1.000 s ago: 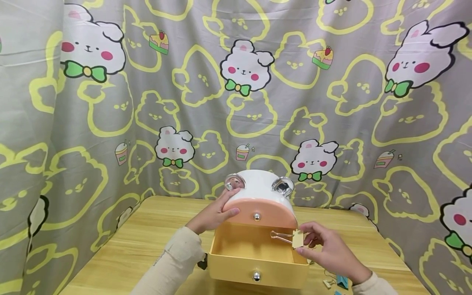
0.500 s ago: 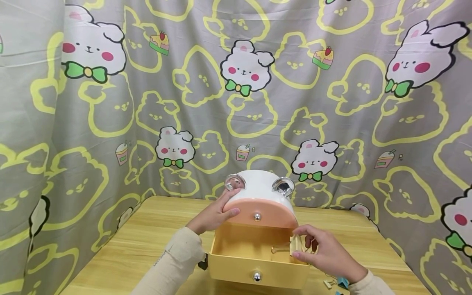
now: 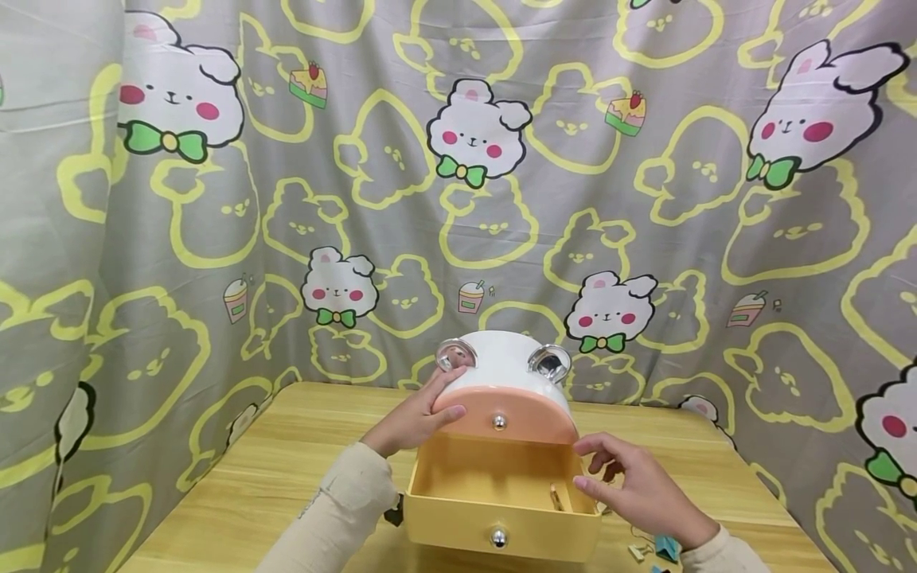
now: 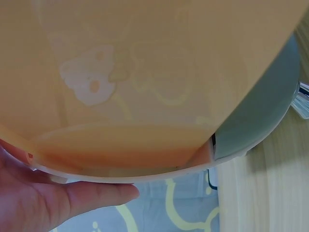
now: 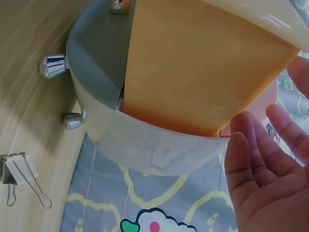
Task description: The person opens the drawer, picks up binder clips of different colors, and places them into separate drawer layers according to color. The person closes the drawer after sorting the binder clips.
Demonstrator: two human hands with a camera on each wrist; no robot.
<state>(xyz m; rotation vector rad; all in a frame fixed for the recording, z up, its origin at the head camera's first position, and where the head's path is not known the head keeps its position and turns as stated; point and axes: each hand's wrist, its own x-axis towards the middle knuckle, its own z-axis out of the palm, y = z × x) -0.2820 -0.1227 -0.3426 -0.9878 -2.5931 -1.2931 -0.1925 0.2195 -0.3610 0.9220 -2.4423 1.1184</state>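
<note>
A white storage box (image 3: pixel 512 358) with silver ring ears and a pink upper drawer (image 3: pixel 473 414) stands on the table. Its lower yellow drawer (image 3: pixel 437 513) is pulled out. Inside, near the right wall, lies a binder clip (image 3: pixel 556 497), mostly hidden by the drawer front. My left hand (image 3: pixel 411 414) rests on the box's left side, thumb laid straight across the pink front; its other fingers reach toward the ear. Over the drawer's right edge hovers my right hand (image 3: pixel 637 485), fingers loosely bent and apart, with nothing between them.
Several binder clips, including a blue one (image 3: pixel 667 547) and a pale one (image 3: pixel 640 551), lie on the wooden table (image 3: pixel 322 430) by my right wrist. A black object (image 3: pixel 395 509) sits left of the drawer. A patterned curtain (image 3: pixel 401 239) hangs behind.
My right hand lowered the pale yellow binder clip into the drawer and let it go; the clip now lies inside. My left hand has stayed on the box.
</note>
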